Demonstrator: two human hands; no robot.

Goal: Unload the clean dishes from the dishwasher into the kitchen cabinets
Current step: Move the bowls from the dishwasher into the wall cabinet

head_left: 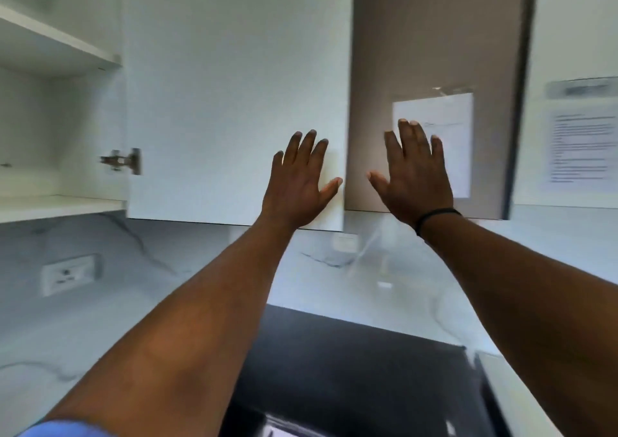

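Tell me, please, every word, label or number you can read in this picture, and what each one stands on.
None can be read.
Sheet of paper on the taupe cabinet door: faint printed lines, too blurred.
Printed notice on the white surface at far right: lines of text, too blurred.
Strip above that notice: a dark smear, illegible.

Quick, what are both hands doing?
Left hand: open, empty, flat by the white cabinet door.
Right hand: open, empty.

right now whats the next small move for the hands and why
Probably swing both doors shut: the left hand lies flat on the open white cabinet door, the right hand on the taupe door, and neither hand holds a dish.
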